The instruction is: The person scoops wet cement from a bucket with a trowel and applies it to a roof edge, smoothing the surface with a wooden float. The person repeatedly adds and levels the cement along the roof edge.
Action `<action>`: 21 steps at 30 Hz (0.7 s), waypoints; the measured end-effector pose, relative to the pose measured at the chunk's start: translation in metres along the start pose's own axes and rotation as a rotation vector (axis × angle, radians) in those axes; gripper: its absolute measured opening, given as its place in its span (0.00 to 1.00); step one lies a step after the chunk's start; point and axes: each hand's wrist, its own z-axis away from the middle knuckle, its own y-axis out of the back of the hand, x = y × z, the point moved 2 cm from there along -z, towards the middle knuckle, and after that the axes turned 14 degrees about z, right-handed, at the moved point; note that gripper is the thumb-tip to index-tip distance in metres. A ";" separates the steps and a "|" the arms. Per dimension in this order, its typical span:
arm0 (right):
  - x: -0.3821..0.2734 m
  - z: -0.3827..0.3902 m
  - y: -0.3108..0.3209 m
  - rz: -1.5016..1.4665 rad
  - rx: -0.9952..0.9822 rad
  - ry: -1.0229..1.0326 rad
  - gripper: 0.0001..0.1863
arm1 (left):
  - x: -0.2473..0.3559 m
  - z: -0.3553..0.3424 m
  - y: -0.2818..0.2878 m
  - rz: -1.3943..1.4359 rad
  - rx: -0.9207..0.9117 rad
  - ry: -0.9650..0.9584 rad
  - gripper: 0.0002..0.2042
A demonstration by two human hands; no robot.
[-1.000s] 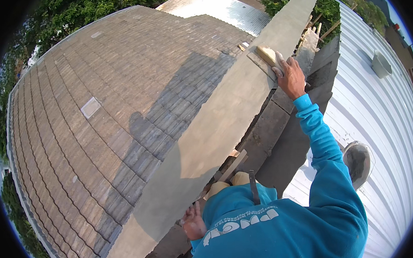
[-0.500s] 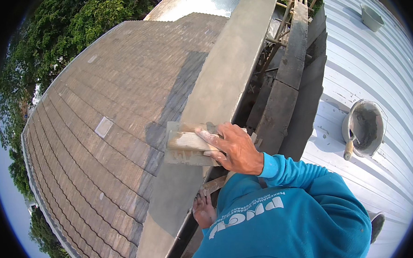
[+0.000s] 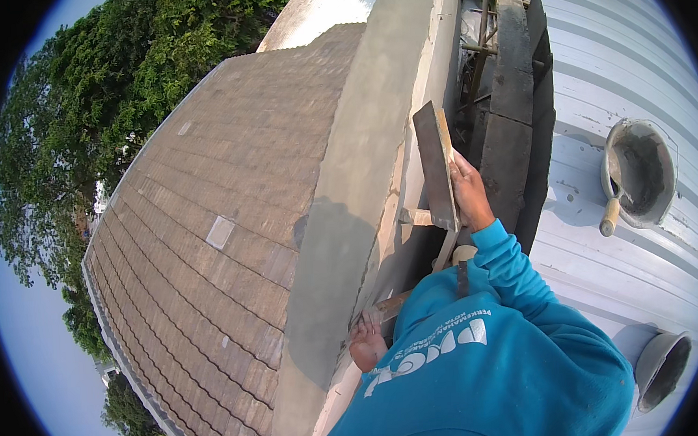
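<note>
My right hand [image 3: 471,192] grips a plastering float [image 3: 434,162] with a flat dark face and a light, worn edge. The float is raised on edge beside the long plastered wall top [image 3: 362,158], its flat face turned toward the wall. Lower down, my left hand [image 3: 367,342] lies with its fingers stretched out at the wall's right edge, holding nothing. Smooth grey plaster covers the wall top, and a shadow falls across its middle. Along its right side runs a rough, uneven edge.
A tiled roof [image 3: 229,193] slopes off to the left. Right of the wall are scaffold planks [image 3: 510,123] over a dark gap. On the white corrugated roof [image 3: 581,277] stand a mortar bucket [image 3: 643,179] with a wooden-handled trowel [image 3: 611,214], and another bucket [image 3: 663,371].
My right hand has lifted the float off the plastered surface, moved it right and turned it on edge. My left hand stays near the wall's edge. The view has shifted.
</note>
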 end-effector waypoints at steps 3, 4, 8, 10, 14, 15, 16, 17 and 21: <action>-0.009 -0.005 0.000 0.236 0.064 0.048 0.29 | 0.000 0.002 -0.006 0.020 0.054 -0.017 0.21; -0.008 -0.010 0.003 0.219 0.062 0.060 0.30 | -0.002 0.004 -0.008 0.021 0.056 -0.022 0.23; -0.015 -0.018 0.008 0.364 0.039 0.150 0.29 | -0.003 0.008 -0.015 -0.055 -0.018 -0.055 0.12; -0.020 -0.014 0.009 0.475 0.012 0.174 0.29 | -0.003 0.005 -0.010 0.015 -0.003 -0.035 0.11; -0.034 0.006 0.010 0.590 -0.088 0.173 0.28 | -0.005 0.005 -0.011 -0.001 -0.019 -0.015 0.09; -0.036 0.011 0.011 0.600 -0.116 0.146 0.28 | -0.007 0.007 -0.016 0.008 -0.006 -0.022 0.10; -0.038 0.015 0.013 0.610 -0.146 0.118 0.28 | -0.009 0.011 -0.024 0.018 0.008 -0.031 0.10; -0.040 0.019 0.013 0.620 -0.176 0.091 0.28 | -0.008 0.014 -0.026 0.029 0.022 -0.041 0.10; -0.044 0.035 0.012 0.694 -0.233 0.064 0.26 | -0.005 -0.003 0.016 -0.005 -0.130 -0.021 0.17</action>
